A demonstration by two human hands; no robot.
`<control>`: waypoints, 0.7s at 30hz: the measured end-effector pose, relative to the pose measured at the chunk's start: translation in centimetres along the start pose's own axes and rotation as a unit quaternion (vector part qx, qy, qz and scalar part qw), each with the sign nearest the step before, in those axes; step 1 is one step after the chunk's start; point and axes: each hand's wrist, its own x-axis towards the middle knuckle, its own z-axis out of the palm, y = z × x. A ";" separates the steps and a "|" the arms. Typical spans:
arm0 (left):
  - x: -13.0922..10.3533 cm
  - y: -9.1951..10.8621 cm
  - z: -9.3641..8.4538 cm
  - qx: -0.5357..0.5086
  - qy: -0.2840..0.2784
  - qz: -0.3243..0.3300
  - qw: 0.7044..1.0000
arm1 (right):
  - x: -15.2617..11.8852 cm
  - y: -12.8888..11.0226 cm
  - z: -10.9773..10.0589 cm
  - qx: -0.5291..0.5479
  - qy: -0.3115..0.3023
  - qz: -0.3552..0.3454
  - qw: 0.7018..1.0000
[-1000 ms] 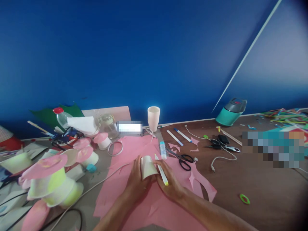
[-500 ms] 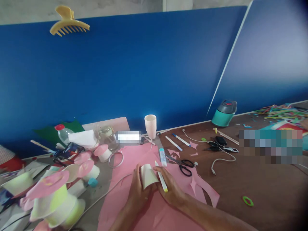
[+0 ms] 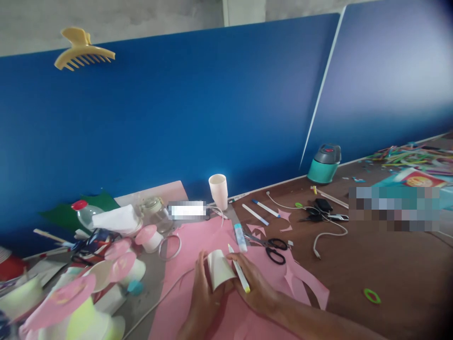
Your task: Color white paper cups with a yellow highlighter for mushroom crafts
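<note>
A white paper cup [image 3: 220,270] lies tilted between my two hands, over a large pink paper sheet [image 3: 201,241]. My left hand [image 3: 207,297] is closed around the cup's left side. In my right hand [image 3: 256,285] is a white marker [image 3: 239,269] with a yellow end, its other end pointing up and away from me. The right fingers also sit close against the cup's right side; whether they grip it is hard to tell. Just beyond the hands are a glue stick [image 3: 240,237] and black-handled scissors [image 3: 276,250].
A stack of white cups [image 3: 218,191] stands by the blue partition [image 3: 177,113]. Pink-topped cups [image 3: 148,237] crowd the left, near a glass jar [image 3: 155,212]. Two markers [image 3: 266,208], a white cable [image 3: 329,233], a teal container [image 3: 323,164] and a green ring [image 3: 372,296] lie rightward.
The camera view has shifted a little, so the hair clip and partition appear lower and further left. Both hands keep the same hold on the cup and marker.
</note>
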 end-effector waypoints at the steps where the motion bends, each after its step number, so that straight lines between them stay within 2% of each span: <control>1: 0.0 0.0 0.0 -0.004 0.001 -0.007 1.000 | 0.0 0.0 0.0 0.002 -0.001 -0.001 1.000; 4: -0.1 0.3 0.1 -0.020 0.008 -0.026 0.999 | 0.0 0.0 0.0 0.012 -0.003 -0.005 1.000; 10: 0.0 0.8 0.0 -0.013 0.016 -0.019 1.000 | -0.1 0.0 0.0 -0.001 -0.003 -0.022 1.000; 21: -0.2 0.0 0.2 0.015 0.031 -0.004 0.999 | 0.0 -0.4 -0.4 -0.004 -0.018 -0.002 1.000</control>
